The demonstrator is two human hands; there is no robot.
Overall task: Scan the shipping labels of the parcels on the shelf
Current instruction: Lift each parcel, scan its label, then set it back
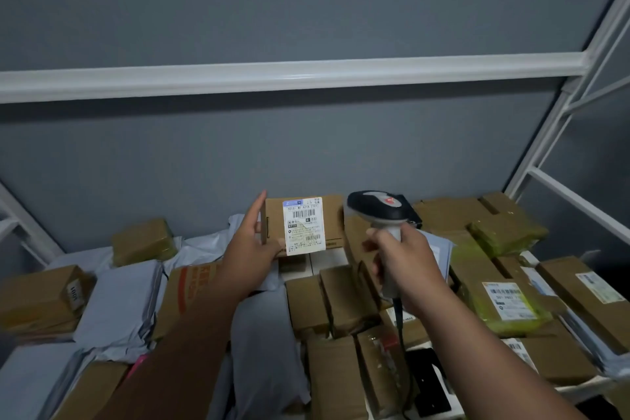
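my left hand (250,257) holds a box (303,223) upright, label (304,225) facing me. my right hand (405,266) grips the scanner (381,211), fingers curled round its handle.

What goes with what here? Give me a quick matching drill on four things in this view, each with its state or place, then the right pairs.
Things:
1. scanner
2. small box
3. green-taped parcel
4. grey bag

States or places:
A. lying on the pile at the left, untouched
B. held up by the left hand, white label facing the camera
C. lying at the right of the pile, label facing up
D. gripped by its handle in the right hand

Pairs: 1-D, 2-B, 3-C, 4-A
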